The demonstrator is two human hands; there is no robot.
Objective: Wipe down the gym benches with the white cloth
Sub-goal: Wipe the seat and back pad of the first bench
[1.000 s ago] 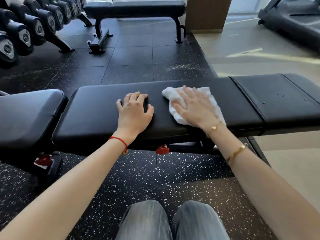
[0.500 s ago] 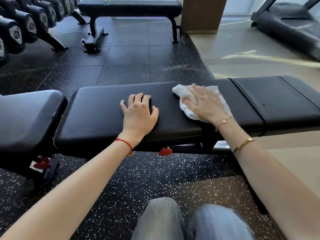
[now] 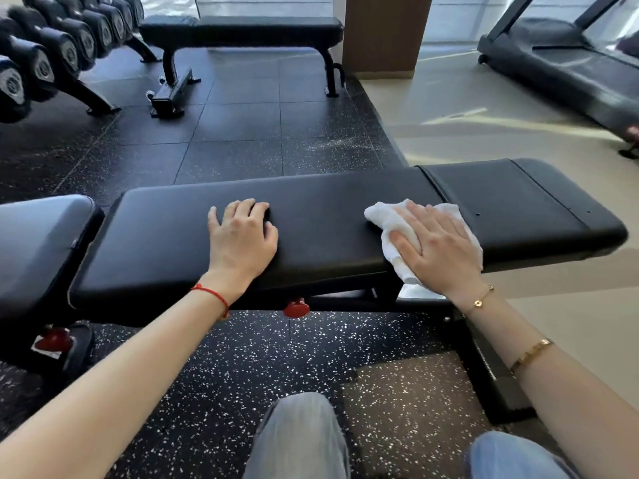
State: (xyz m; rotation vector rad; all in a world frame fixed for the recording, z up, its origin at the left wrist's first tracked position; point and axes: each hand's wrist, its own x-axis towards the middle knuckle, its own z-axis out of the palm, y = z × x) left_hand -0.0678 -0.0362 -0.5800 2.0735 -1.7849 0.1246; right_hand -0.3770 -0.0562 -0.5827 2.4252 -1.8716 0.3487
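While flat on crumpled white cloth (image 3: 390,219), right hand (image 3: 437,248), smooth padded bench (image 3: 328,209).

Both bare forearms reach forward from the lower corners of the view. The left hand (image 3: 242,236) lies palm down, fingers bent at the knuckles, thumb spread to the right. The right hand (image 3: 437,248) lies flat, palm down, fingers straight and angled up-left, pressing on a white cloth (image 3: 387,219).
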